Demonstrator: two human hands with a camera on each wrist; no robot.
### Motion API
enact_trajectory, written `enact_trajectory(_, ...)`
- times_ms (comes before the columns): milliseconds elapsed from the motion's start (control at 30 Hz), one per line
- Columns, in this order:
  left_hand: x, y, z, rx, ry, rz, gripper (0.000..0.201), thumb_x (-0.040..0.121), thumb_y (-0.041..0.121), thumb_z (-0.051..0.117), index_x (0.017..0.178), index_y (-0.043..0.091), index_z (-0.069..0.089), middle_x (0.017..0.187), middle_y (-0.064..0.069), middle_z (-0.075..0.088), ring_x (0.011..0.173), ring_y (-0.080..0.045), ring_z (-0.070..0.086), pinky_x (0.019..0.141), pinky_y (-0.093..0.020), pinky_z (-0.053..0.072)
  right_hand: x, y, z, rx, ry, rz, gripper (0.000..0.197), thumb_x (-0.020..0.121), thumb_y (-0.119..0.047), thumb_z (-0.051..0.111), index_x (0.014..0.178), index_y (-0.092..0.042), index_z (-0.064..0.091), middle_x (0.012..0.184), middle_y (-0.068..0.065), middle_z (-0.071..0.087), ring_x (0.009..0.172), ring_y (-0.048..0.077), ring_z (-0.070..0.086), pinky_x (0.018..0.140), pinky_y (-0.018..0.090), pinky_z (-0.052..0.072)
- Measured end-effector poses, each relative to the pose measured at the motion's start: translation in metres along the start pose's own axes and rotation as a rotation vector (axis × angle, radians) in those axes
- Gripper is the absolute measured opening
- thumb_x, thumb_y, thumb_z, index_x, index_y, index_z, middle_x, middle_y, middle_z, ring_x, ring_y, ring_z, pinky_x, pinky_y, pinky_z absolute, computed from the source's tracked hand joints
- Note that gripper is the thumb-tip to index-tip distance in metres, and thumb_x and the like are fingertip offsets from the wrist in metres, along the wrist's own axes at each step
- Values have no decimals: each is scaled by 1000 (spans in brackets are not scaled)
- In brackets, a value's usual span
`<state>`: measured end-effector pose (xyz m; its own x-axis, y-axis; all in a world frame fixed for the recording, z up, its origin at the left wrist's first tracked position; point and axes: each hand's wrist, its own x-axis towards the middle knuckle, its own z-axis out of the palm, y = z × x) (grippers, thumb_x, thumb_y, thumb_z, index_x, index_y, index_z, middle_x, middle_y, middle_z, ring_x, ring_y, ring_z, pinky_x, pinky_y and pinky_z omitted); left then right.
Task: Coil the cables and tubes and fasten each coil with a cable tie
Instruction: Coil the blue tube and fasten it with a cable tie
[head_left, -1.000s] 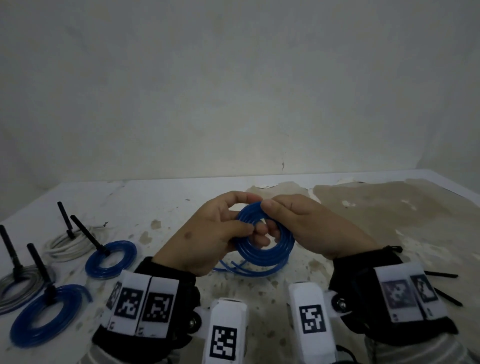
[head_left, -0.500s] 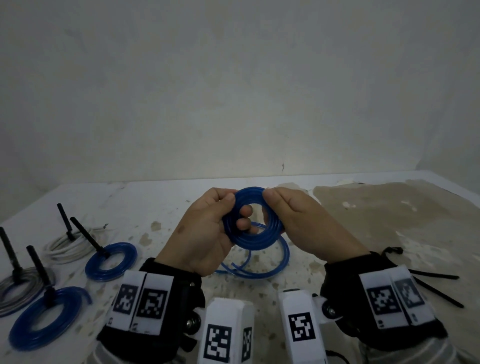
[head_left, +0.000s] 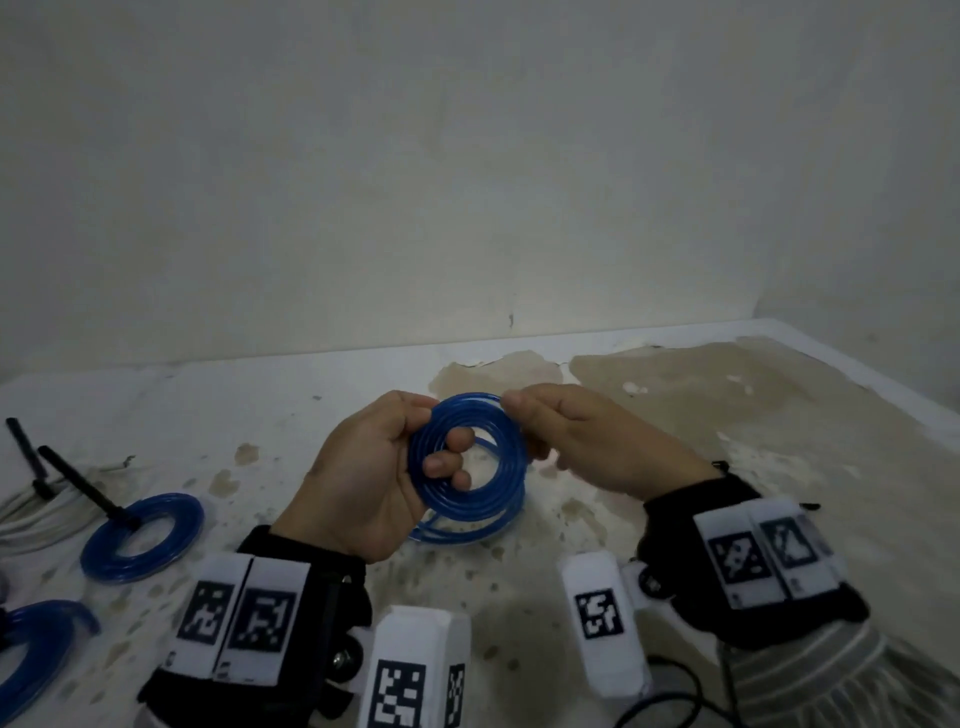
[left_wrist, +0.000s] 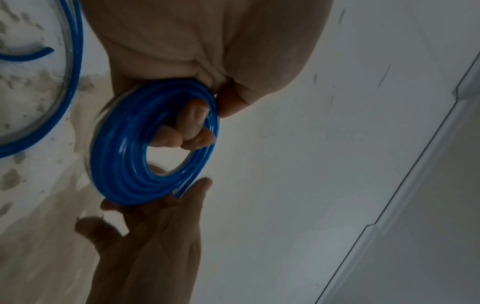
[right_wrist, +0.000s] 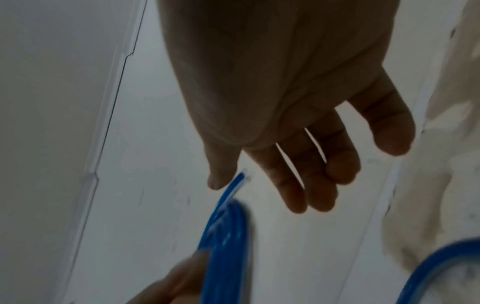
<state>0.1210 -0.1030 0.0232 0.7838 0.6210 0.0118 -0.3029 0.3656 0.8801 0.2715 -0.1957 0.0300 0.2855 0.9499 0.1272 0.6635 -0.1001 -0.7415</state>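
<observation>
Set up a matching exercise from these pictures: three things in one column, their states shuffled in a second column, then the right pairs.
Things:
1. held blue tube coil
2. small blue coil on the table
3. right hand

States:
A. fingers straight, at a coil's rim
B. gripped by the left hand, fingers through its centre
C. fastened with a black cable tie

Pairs: 1-B, 2-C, 3-A

Left hand (head_left: 363, 483) grips blue tube coil (head_left: 467, 462) above table (head_left: 779, 441) centre, fingers curled through coil's opening. Right hand (head_left: 587, 441) at coil's right rim, fingertips touching it. Loose blue loops trail under coil onto table. Near left edge: tied blue coil (head_left: 143, 538) with black cable tie (head_left: 78, 483), white cable coil (head_left: 31, 512), another blue coil (head_left: 31, 654) at lower left corner.
</observation>
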Motion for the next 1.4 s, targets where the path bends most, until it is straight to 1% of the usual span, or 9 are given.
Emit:
enact_trajectory(100,0,1,0,12,12,38,17,94,4,25,85,7,39,57,-11,51,41,-14,36,44,-27,45,-10,26,-34,-169,64,162,45,90,-52,41,78,-14,62,72,-4,62,67,11,54,62,24,38)
enact_trajectory(200,0,4,-3,12,14,61,15,95,4,25,97,8,39,59,-11,52,41,-14,38,46,-27,46,-27,64,-65,-581,-12,366,34,90,-31,54,85,3,60,84,15,62,71,19,50,63,26,36)
enact_trajectory(400,-8,0,9,118,-15,62,19,97,4,27,86,5,42,64,-13,55,45,-15,42,49,-30,46,-52,103,-82,-915,-231,602,20,88,-22,59,101,-9,66,104,7,61,89,20,57,70,22,40)
enact_trajectory(667,-14,0,10,168,-19,74,20,99,6,27,90,5,45,66,-11,56,49,-14,46,58,-33,45,-44,94,-79,-845,-46,427,6,80,-18,68,76,-13,67,80,-2,65,77,19,60,70,28,50)
enact_trajectory(833,-13,4,0,171,13,91,16,100,8,28,101,5,44,72,-12,57,54,-18,53,61,-33,48,-39,62,-83,-657,144,265,10,75,-19,76,72,-20,66,67,-12,58,65,7,55,58,16,41)
enact_trajectory(967,-11,4,0,144,44,105,15,101,8,27,104,5,42,70,-11,55,50,-16,50,61,-34,45,-43,9,-66,-26,305,23,10,72,-5,76,75,-12,70,71,-2,72,66,8,68,64,13,52)
enact_trajectory(1100,-14,6,5,132,70,126,15,101,8,26,97,6,41,69,-10,53,51,-14,43,57,-31,46,-41,-41,-37,359,272,-278,14,71,7,72,78,-3,66,75,11,72,67,15,67,66,21,55)
enact_trajectory(1267,-16,9,2,101,77,163,14,101,9,27,102,6,40,65,-7,54,50,-13,44,56,-29,47,-21,-45,-6,110,333,-394,24,73,-3,75,74,-23,61,79,1,69,75,15,67,75,31,56)
enact_trajectory(1400,-17,10,3,116,33,156,15,100,9,27,99,6,42,65,-9,54,48,-13,44,54,-29,50,-8,-32,12,-143,417,-463,36,71,-11,77,70,-35,51,94,-9,53,95,7,53,82,13,42)
